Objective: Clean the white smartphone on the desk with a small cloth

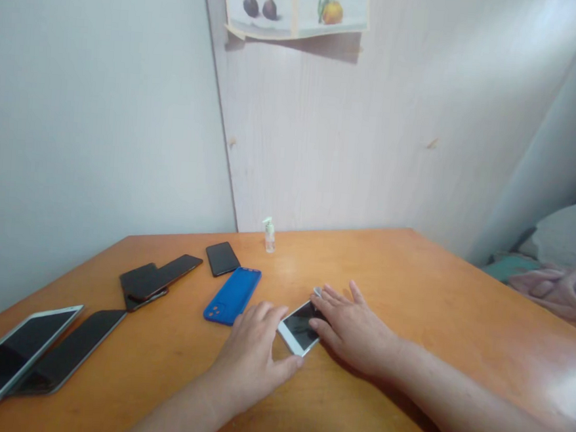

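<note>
A white smartphone [302, 327] with a dark screen lies flat on the wooden table in front of me. My left hand [254, 342] holds its near end, thumb at the near corner and fingertips at the left edge. Across the phone's far end rests my right hand [347, 322], palm down with fingers outstretched and apart, covering part of the screen. A small pale corner of the phone shows past the right fingertips. Just beyond my left hand, a blue phone case [236, 294] with camera cutouts lies close to the fingers.
On the table [411, 284], a black phone [222, 259] lies behind the blue case. Stacked dark phones [165, 278], a white tablet [16, 355] and a dark tablet-like device [76, 352] occupy the left. A small pump bottle [269, 236] stands near the wall. Bedding [559, 287] is at right.
</note>
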Available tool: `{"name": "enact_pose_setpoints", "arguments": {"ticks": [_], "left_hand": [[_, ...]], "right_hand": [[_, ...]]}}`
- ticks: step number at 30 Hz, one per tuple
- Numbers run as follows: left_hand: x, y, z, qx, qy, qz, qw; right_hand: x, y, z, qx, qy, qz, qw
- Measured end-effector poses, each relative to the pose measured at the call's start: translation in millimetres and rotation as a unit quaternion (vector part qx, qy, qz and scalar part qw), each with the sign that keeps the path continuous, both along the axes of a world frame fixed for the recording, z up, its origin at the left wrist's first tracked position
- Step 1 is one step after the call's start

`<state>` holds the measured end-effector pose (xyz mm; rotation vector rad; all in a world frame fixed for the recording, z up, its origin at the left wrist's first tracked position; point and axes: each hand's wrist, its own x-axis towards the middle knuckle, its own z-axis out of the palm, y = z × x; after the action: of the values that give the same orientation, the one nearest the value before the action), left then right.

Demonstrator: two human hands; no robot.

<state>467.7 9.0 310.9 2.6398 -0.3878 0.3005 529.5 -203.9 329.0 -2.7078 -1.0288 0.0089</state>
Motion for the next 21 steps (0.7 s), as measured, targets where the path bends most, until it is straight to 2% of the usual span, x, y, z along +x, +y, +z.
{"name": "enact_pose_setpoints", "arguments": {"ticks": [5,7,10,12,13,17,19,21], "left_hand": [[-6,-3,20.2,-0.064,-0.063,0.003,0.996],[-13,-1,31.2,-0.098,-0.113,-0.002,0.989],[-30,2,50.7,-0.149,-0.203,-0.046,0.967],[-45,3,63.7,-0.167,-0.241,-0.076,0.953],[-53,2,69.4,-0.183,-0.26,-0.086,0.944],[-79,-3,81.9,-0.244,-0.297,-0.035,0.923],[-86,-3,82.2,-0.25,-0.301,-0.022,0.92],[-90,-1,80.7,-0.24,-0.298,-0.021,0.924]], "right_hand": [[-13,2,2,0.012,0.004,0.097,0.995],[-8,0,-2,0.002,-0.016,0.073,0.997],[1,-2,-10,-0.02,-0.049,-0.01,0.999],[0,-1,-12,-0.024,-0.049,-0.013,0.998],[-3,0,-11,-0.02,-0.042,0.012,0.999],[-14,0,-5,0.006,-0.012,0.132,0.991],[-8,-4,-7,-0.003,-0.016,0.115,0.993],[4,-11,-14,-0.026,-0.038,0.047,0.998]]}}
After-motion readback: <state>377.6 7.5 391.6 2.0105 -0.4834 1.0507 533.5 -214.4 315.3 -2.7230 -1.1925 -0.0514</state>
